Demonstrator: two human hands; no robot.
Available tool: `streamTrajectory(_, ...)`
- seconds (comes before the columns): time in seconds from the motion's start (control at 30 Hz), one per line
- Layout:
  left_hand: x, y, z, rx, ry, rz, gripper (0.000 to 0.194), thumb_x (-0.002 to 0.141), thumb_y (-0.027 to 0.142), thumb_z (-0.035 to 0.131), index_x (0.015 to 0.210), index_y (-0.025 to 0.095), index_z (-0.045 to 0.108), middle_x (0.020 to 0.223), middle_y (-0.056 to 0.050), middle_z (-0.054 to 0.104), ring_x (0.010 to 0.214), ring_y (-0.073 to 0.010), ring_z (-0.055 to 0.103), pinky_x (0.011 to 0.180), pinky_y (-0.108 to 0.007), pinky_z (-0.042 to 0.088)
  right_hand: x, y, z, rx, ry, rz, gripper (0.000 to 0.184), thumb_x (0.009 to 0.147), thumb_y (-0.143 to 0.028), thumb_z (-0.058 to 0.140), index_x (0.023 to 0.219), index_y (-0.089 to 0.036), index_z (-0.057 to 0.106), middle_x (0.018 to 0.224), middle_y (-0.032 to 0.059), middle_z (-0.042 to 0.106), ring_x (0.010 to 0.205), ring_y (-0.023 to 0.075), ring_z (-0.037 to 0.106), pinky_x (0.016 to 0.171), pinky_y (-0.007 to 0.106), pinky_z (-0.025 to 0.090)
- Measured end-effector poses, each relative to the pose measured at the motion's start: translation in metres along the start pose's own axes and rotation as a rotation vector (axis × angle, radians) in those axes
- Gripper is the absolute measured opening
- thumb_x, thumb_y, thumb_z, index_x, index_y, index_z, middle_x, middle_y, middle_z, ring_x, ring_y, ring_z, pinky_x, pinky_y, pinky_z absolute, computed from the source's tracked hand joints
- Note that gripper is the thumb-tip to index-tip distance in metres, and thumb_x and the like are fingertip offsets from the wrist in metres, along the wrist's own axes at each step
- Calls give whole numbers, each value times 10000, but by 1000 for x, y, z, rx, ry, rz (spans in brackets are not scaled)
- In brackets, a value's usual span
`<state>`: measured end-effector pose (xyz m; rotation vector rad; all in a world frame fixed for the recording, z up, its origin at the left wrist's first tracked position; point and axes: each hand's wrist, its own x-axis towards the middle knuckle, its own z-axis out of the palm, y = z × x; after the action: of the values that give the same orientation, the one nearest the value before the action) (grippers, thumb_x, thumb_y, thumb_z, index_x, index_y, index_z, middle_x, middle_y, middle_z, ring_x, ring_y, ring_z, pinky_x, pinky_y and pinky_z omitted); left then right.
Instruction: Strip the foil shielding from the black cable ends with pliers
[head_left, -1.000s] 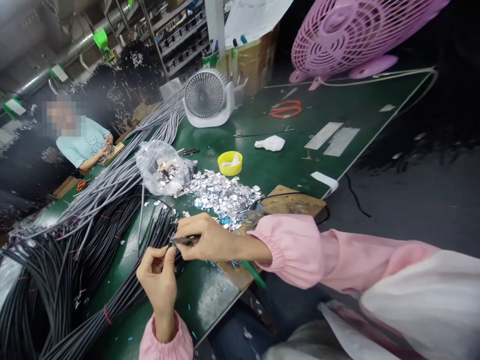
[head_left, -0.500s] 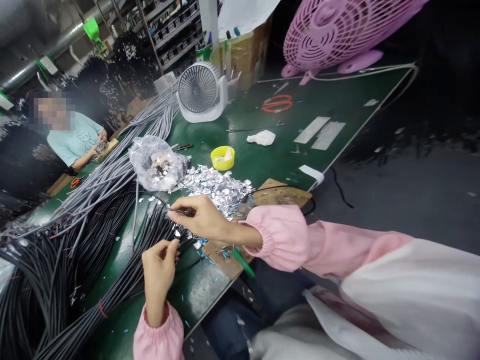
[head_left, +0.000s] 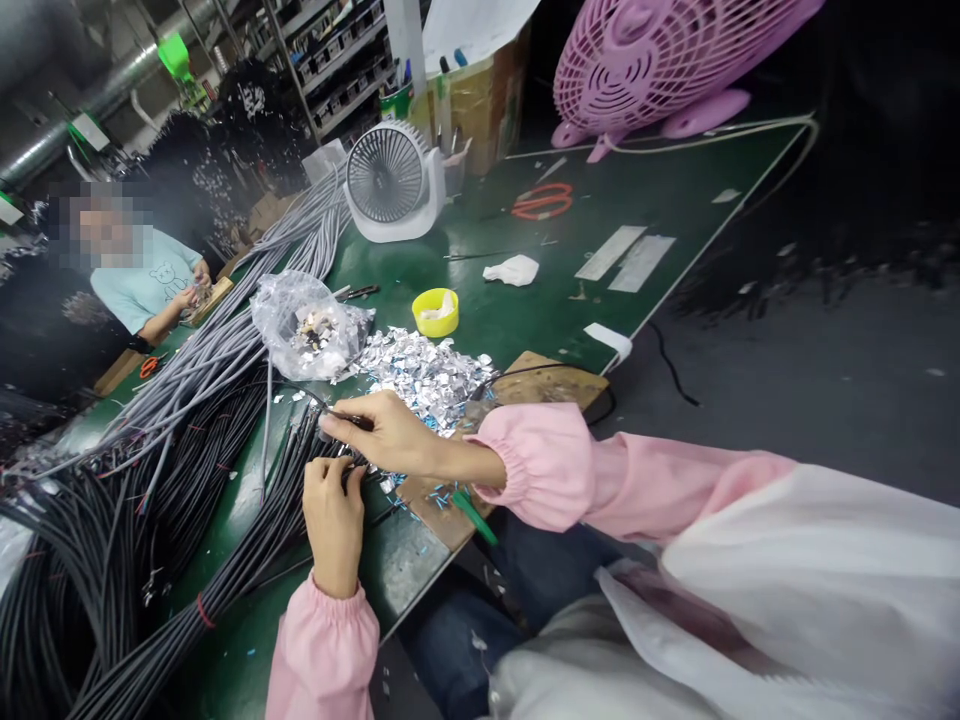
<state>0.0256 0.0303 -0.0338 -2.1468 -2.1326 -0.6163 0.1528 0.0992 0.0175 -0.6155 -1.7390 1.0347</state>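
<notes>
My right hand (head_left: 382, 432) is closed around a thin dark tool (head_left: 319, 400), whose tip points up and to the left; its kind is partly hidden by the fingers. Just below, my left hand (head_left: 334, 515) pinches what appears to be the end of a black cable (head_left: 361, 462), mostly covered by fingers. Both hands are close together over the tips of a black cable bundle (head_left: 232, 575), tied with a red band (head_left: 204, 612). Right beyond them lies a heap of silvery foil scraps (head_left: 427, 370) mixed with small blue pieces.
Grey cables (head_left: 217, 330) run along the left of the green table (head_left: 480, 320). A plastic bag (head_left: 304, 330), yellow dish (head_left: 436, 312), white fan (head_left: 390, 180), orange-handled scissors (head_left: 541, 201) and wooden board (head_left: 551, 375) lie around. Another person (head_left: 154, 285) works across the table.
My left hand has moved up and right, close under my right hand. The right hand keeps its grip on the dark tool. The whole view has shifted slightly.
</notes>
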Motion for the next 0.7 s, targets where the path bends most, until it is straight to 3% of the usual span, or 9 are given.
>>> streamTrajectory(0.17, 2, 2, 2, -128, 85, 6, 146, 811, 142, 476, 743, 175, 601, 758, -54, 591, 746, -186, 545, 667, -307, 443, 0, 0, 0, -53, -19, -19, 400, 872, -319, 417, 510, -158, 359, 468, -65, 283, 467, 54, 267, 505, 209, 238)
streamTrajectory(0.3, 1, 6, -21, -362, 296, -117, 161, 814, 261, 496, 803, 163, 623, 714, -39, 623, 610, -142, 564, 570, -257, 447, 3, 1, -2, -126, -6, -9, 263, 856, -254, 472, 633, -128, 531, 572, -28, 461, 540, 66, 379, 558, 207, 279)
streamTrajectory(0.4, -1, 7, -38, -446, 387, -176, 196, 781, 288, 503, 747, 150, 638, 650, -31, 612, 558, -132, 549, 500, -229, 423, 4, 0, -3, -144, -68, 51, 214, 820, -232, 530, 648, -114, 579, 585, -23, 485, 553, 70, 392, 554, 206, 278)
streamTrajectory(0.53, -3, 8, -47, -500, 368, -191, 216, 752, 270, 494, 625, 147, 618, 544, -3, 545, 462, -101, 482, 426, -200, 362, 1, -1, 0, 2, -213, 53, 259, 795, -249, 553, 575, -115, 572, 551, -34, 459, 529, 63, 378, 524, 195, 284)
streamTrajectory(0.7, -4, 11, -49, -520, 322, -154, 269, 769, 274, 470, 551, 157, 577, 536, -12, 543, 441, -95, 463, 409, -198, 347, -2, 0, 3, 135, -187, 83, 227, 756, -251, 564, 574, -115, 566, 544, -39, 442, 526, 65, 376, 503, 194, 289)
